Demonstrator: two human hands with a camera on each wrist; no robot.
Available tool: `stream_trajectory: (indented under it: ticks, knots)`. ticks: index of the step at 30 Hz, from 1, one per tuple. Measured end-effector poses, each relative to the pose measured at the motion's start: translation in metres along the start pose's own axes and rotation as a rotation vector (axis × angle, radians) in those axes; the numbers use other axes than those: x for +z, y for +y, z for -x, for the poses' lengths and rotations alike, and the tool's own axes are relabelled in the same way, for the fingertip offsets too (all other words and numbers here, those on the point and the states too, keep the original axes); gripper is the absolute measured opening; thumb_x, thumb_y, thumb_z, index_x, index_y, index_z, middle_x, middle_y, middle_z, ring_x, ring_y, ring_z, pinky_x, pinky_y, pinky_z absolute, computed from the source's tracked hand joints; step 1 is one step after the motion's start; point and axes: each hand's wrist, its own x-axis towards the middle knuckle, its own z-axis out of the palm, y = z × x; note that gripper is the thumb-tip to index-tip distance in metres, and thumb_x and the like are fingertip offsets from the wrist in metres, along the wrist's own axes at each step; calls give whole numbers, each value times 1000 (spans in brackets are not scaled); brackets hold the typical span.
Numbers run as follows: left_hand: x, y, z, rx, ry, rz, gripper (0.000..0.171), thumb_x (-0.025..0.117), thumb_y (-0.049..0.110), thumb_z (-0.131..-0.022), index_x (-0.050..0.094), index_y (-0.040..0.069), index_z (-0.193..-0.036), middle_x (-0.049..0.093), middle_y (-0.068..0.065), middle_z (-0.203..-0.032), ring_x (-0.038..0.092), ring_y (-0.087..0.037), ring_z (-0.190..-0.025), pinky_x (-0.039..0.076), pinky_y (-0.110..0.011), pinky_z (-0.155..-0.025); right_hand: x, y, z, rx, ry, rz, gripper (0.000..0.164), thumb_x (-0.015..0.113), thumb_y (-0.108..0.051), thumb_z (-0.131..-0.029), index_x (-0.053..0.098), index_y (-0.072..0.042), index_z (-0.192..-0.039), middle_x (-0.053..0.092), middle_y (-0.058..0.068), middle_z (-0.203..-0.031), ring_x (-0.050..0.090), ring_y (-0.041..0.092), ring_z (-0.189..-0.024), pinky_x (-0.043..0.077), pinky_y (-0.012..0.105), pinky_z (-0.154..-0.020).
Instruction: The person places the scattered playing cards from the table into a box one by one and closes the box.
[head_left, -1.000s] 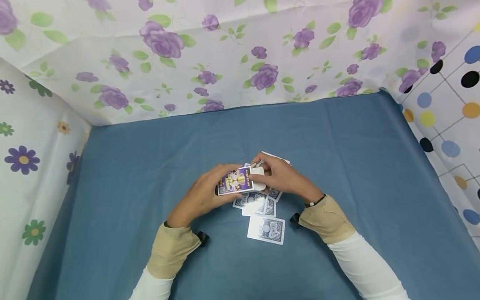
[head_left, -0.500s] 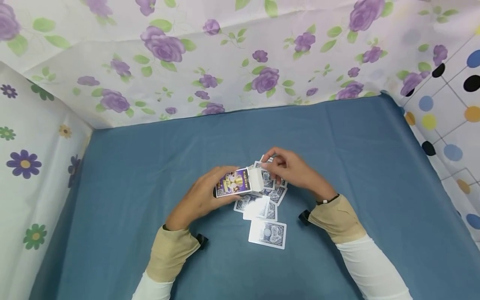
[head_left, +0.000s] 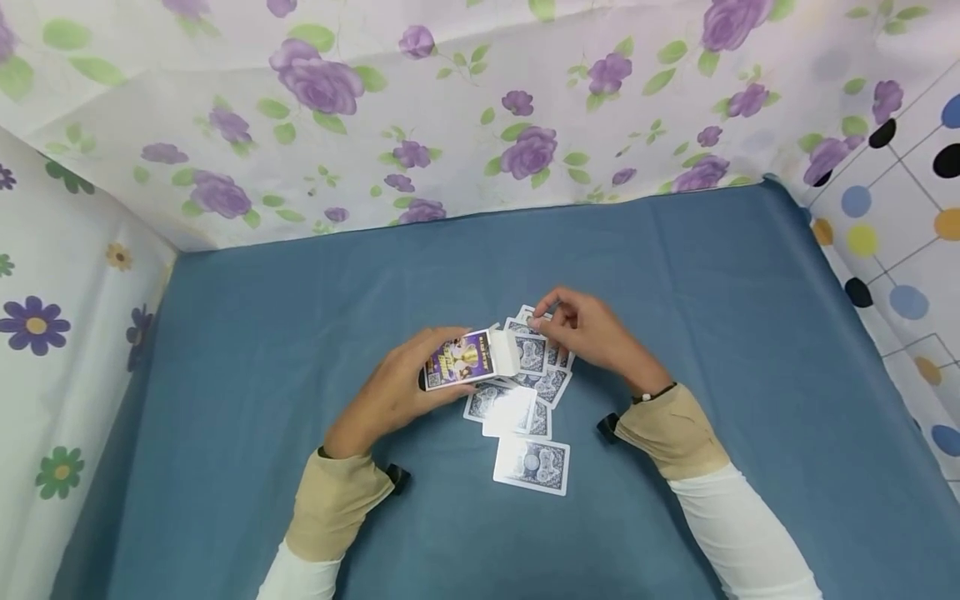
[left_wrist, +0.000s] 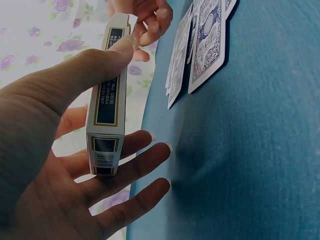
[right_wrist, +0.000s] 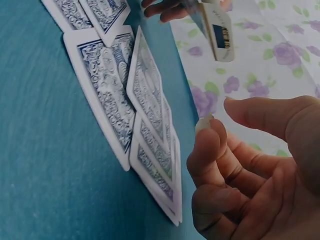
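Note:
In the head view my left hand (head_left: 397, 387) grips a purple playing-card box (head_left: 460, 360), thumb along one narrow side and fingers at the other. The white flap (head_left: 506, 353) at the box's right end stands out, unfolded. The left wrist view shows the box's dark printed side (left_wrist: 106, 107) and barcode end. My right hand (head_left: 588, 335) hovers over the far cards, its fingers loosely bent. In the right wrist view its thumb and index fingertip are apart, with nothing between them. Below the box, blue-backed playing cards (head_left: 532, 356) lie overlapping, face down.
One playing card (head_left: 532, 467) lies apart, nearest my body. A blue cloth (head_left: 300, 308) covers the table. Flowered sheeting (head_left: 480, 108) rises behind and at the left, and a dotted sheet (head_left: 907, 258) stands at the right.
My right hand has let go of the box flap and moved away, right and slightly up, uncovering more cards. The box in my left hand has shifted slightly left.

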Motion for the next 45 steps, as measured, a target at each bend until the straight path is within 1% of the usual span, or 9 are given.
stream_trajectory:
  ticks: [4,11,16,20,25,30,35,40,45]
  knots:
    - [-1,0,1,-4,-7,-2,67,75,48,-82,51,26,-142,55,6,-135,53,-12,-110,43,-37,-91,0,-1,0,11,6,102,26,74,-24,-88,64,-6,-104,60,9,-71,56,25,-58,44,33,-55]
    - [-2,0,-1,-2,-9,-7,66,74,48,-83,52,26,-141,55,4,-135,53,-13,-111,43,-37,-91,2,-5,4,28,-51,306,41,82,-36,-78,63,-10,-104,57,3,-75,50,17,-62,42,36,-62]
    - [-1,0,-1,-11,-11,-15,67,74,51,-82,52,26,-141,55,4,-136,53,-14,-112,44,-38,-91,5,-6,5,77,-60,363,46,86,-35,-73,61,-12,-104,56,4,-79,48,18,-65,40,37,-64]
    - [-2,-1,-2,-8,-6,-13,68,74,50,-82,52,27,-141,55,4,-137,53,-14,-114,43,-39,-92,7,-7,5,87,-49,384,48,89,-31,-70,61,-12,-103,57,7,-82,48,19,-68,39,37,-65]
    - [-3,0,-1,-8,-4,-21,67,75,49,-81,52,27,-141,55,4,-136,53,-14,-113,43,-39,-92,9,-8,5,91,-33,386,47,90,-29,-68,58,-12,-99,56,7,-83,47,20,-69,38,37,-64]
    - [-2,0,0,-10,-3,-16,68,76,48,-81,53,25,-140,55,3,-137,53,-15,-116,43,-40,-94,8,-7,7,118,-12,355,42,87,-26,-72,57,-11,-96,52,6,-84,46,21,-70,37,37,-64]
    - [0,-2,1,-16,-6,7,68,76,47,-81,52,26,-141,54,4,-137,53,-13,-116,43,-39,-94,1,-5,6,118,-14,271,33,84,-23,-77,58,-7,-91,49,8,-85,45,22,-74,38,36,-66]
    - [0,-3,0,-10,0,20,68,76,47,-81,51,27,-142,54,5,-138,52,-13,-118,42,-39,-96,-8,-4,5,74,-30,154,24,80,-15,-81,60,-4,-89,56,9,-85,50,22,-72,42,35,-66]
    - [-1,-4,0,-20,-4,17,68,75,49,-81,51,27,-141,54,5,-138,53,-13,-116,43,-38,-94,-11,-6,6,58,-61,109,22,76,-14,-85,59,-4,-92,59,8,-83,53,22,-70,42,35,-64]
